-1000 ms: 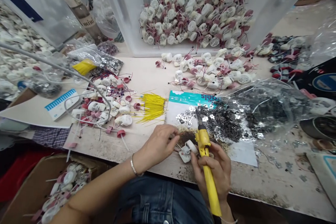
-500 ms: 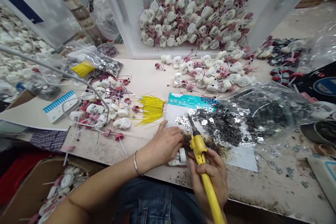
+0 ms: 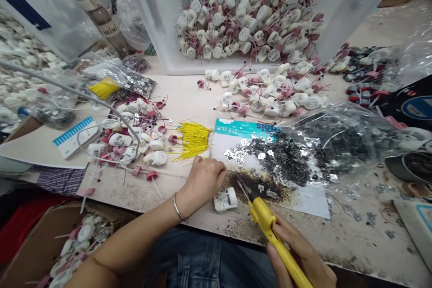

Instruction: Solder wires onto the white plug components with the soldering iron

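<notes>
My right hand grips the yellow soldering iron; my left hand is closed, on what I can't tell. A slip could scorch the white housing near the surface's front edge.

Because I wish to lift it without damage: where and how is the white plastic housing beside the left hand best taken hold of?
Probably pinch the white plastic housing by its blocky left part, from the near side. Its rounded ring takes up the right end, and the yellow soldering iron has its metal tip just beyond the far side.
</notes>
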`<action>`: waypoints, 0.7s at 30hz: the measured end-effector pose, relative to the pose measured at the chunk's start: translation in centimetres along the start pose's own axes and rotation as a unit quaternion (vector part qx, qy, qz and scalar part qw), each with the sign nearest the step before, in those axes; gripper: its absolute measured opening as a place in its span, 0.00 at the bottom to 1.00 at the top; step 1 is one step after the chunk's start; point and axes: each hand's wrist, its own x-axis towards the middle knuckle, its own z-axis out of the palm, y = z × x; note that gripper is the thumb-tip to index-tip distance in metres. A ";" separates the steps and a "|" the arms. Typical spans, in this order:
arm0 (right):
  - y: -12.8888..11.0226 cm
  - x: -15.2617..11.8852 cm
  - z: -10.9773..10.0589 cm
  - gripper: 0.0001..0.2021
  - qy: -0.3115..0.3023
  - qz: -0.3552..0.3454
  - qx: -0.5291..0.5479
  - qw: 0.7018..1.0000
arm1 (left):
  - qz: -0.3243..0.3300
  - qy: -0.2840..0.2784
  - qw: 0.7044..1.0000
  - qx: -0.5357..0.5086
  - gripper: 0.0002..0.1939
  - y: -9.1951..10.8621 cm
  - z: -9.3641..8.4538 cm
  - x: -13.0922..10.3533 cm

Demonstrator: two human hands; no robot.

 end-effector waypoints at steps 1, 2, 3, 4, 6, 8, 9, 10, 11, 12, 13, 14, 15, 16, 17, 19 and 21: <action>0.0 0.0 0.0 0.13 0.002 0.001 -0.001 1.000 | -0.003 0.001 1.000 0.001 0.10 0.1 0.0 0.1; 0.0 0.0 0.0 0.14 -0.002 -0.011 0.004 1.000 | -0.008 0.001 1.000 0.002 0.10 0.1 0.1 0.1; 0.2 0.0 0.1 0.16 -0.013 -0.029 0.011 0.999 | -0.011 0.000 1.000 0.004 0.09 0.2 0.1 0.1; 0.5 0.0 0.2 0.18 -0.027 -0.049 0.013 0.998 | -0.015 -0.001 1.000 0.006 0.09 0.3 0.0 0.2; 1.0 0.0 0.4 0.21 -0.050 -0.083 0.004 0.995 | -0.020 -0.006 1.000 0.011 0.10 0.4 0.0 0.3; 1.3 0.0 0.3 0.22 -0.054 -0.095 -0.006 0.994 | -0.022 -0.010 1.000 0.015 0.11 0.6 -0.1 0.4; 1.4 0.0 0.3 0.22 -0.054 -0.097 -0.011 0.994 | -0.023 -0.012 1.000 0.016 0.11 0.7 -0.2 0.5; 1.4 -0.1 0.2 0.22 -0.051 -0.103 -0.017 0.993 | -0.024 -0.013 0.999 0.017 0.11 0.7 -0.2 0.5; 1.4 -0.1 0.1 0.23 -0.050 -0.109 -0.023 0.993 | -0.025 -0.013 0.999 0.017 0.11 0.8 -0.3 0.6; 1.4 -0.2 0.1 0.23 -0.050 -0.111 -0.029 0.992 | -0.025 -0.012 0.999 0.017 0.12 0.8 -0.3 0.6; 1.4 -0.2 0.0 0.24 -0.051 -0.111 -0.032 0.992 | -0.026 -0.011 0.999 0.017 0.12 0.9 -0.3 0.6; 1.3 -0.2 0.0 0.24 -0.053 -0.108 -0.034 0.992 | -0.027 -0.011 0.999 0.017 0.12 0.9 -0.3 0.6; 1.3 -0.2 0.0 0.24 -0.056 -0.106 -0.034 0.992 | -0.028 -0.011 0.999 0.017 0.12 1.0 -0.3 0.6; 1.3 -0.2 0.0 0.24 -0.059 -0.107 -0.034 0.992 | -0.030 -0.011 0.999 0.016 0.12 1.0 -0.3 0.6; 1.2 -0.1 0.0 0.23 -0.064 -0.109 -0.032 0.991 | -0.032 -0.012 0.999 0.015 0.12 1.0 -0.3 0.6; 1.1 -0.1 -0.1 0.23 -0.070 -0.117 -0.027 0.990 | -0.033 -0.015 0.999 0.011 0.12 1.0 -0.4 0.7; 0.8 0.1 -0.2 0.23 -0.066 -0.097 -0.021 0.993 | -0.031 -0.019 0.999 0.009 0.12 1.1 -0.5 0.7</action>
